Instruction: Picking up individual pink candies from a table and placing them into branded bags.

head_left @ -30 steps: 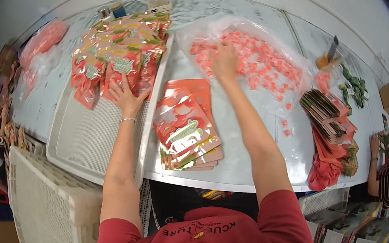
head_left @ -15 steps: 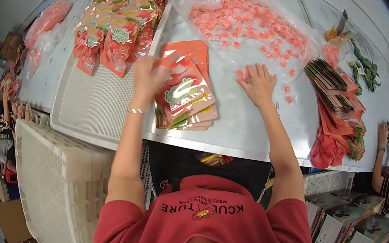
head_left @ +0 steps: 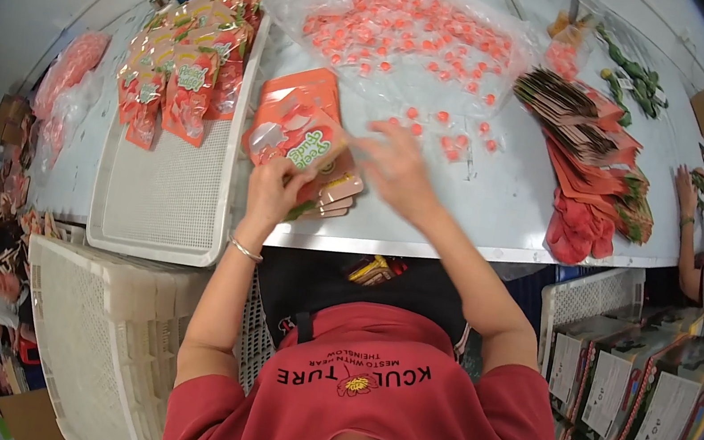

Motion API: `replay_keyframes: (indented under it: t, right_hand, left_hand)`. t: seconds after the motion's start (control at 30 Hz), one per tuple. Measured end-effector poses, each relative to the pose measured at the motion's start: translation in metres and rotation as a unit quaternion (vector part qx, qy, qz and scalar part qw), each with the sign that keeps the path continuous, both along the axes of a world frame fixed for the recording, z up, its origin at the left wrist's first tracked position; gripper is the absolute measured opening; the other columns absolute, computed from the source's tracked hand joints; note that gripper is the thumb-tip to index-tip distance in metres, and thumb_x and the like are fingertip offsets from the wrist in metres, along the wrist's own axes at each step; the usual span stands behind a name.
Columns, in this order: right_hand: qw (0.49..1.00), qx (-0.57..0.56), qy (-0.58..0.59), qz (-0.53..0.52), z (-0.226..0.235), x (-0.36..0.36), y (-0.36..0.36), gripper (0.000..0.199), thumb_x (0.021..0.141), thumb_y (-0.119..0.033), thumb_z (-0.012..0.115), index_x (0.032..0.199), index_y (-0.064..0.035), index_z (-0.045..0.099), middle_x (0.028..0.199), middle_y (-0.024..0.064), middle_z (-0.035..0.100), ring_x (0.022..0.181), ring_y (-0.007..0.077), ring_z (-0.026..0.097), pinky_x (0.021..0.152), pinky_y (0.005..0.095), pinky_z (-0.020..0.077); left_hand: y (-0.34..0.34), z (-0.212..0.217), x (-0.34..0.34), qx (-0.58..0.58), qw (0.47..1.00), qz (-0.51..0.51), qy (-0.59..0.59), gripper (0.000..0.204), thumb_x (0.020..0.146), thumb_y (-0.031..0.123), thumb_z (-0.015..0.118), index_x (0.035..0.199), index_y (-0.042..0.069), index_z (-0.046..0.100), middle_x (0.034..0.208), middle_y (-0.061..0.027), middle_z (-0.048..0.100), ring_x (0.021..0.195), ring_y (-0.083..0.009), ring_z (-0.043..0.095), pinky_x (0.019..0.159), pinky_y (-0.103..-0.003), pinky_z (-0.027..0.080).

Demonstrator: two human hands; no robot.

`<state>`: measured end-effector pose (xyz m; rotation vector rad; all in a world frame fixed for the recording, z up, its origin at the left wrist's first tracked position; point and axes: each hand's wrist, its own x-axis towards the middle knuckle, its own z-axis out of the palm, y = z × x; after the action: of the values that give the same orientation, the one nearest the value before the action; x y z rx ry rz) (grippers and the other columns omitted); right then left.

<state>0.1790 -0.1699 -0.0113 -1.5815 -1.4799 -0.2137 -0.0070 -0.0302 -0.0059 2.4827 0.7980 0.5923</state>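
Pinching the top orange pouch at its near edge, my left hand has its grip closed on glossy plastic. Blur hides my right hand, so I cannot tell its grip; it hovers just beside the pouch stack on the pale counter. Small pink candies lie on crinkled clear film beyond. Filled pouches sit on a white perforated tray at left.

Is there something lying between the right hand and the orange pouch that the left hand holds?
Nothing visible does. The left hand grips the orange pouch above the pouch stack, and the right hand, blurred, is already next to its open edge; only bare table lies beside them.
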Motion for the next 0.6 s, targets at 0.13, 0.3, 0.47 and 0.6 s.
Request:
replay_keyframes:
  t: [0.13,0.3,0.47,0.6]
  right_hand:
    - [0.993,0.038,-0.110,0.022,-0.001,-0.020,0.038,0.031,0.071,-0.008,0.064,0.102,-0.0078,0.062,0.122,0.0122,0.051,0.115,0.0294,0.047,0.092,0.0417,0.0380]
    - [0.975,0.095,-0.201,0.010,-0.001,-0.020,0.050,0.019,0.075,-0.014,0.056,0.092,-0.0077,0.062,0.115,0.0089,0.054,0.111,0.0248,0.049,0.088,0.0387,0.0377]
    - [0.955,0.060,-0.285,0.059,0.011,-0.014,0.052,0.006,0.071,-0.014,0.057,0.075,-0.0104,0.060,0.085,0.0015,0.051,0.085,0.0184,0.049,0.076,0.0336,0.0389]
    - [0.949,0.044,-0.303,0.074,0.016,-0.009,0.051,0.007,0.070,-0.014,0.057,0.075,-0.0102,0.059,0.081,0.0004,0.050,0.082,0.0182,0.049,0.072,0.0326,0.0379]
  left_hand:
    - [0.018,0.010,0.014,-0.004,0.999,-0.037,0.012,0.015,0.077,0.011,0.070,0.072,0.000,0.061,0.059,-0.0082,0.059,0.048,-0.0138,0.052,0.047,-0.028,0.039]
    - [0.025,0.004,0.015,-0.363,0.926,-0.009,-0.102,0.025,0.083,0.016,0.065,0.064,0.002,0.057,0.059,0.0027,0.053,0.052,-0.0028,0.045,0.043,-0.019,0.034]
    - [0.020,-0.004,0.016,-0.422,0.897,-0.030,-0.126,0.018,0.085,0.015,0.062,0.072,0.003,0.060,0.063,0.0032,0.054,0.054,-0.0034,0.047,0.046,-0.020,0.037]
    - [0.034,-0.006,0.019,-0.467,0.879,-0.044,-0.090,0.019,0.086,0.017,0.062,0.072,0.004,0.060,0.064,0.0033,0.055,0.056,-0.0042,0.048,0.049,-0.021,0.039]
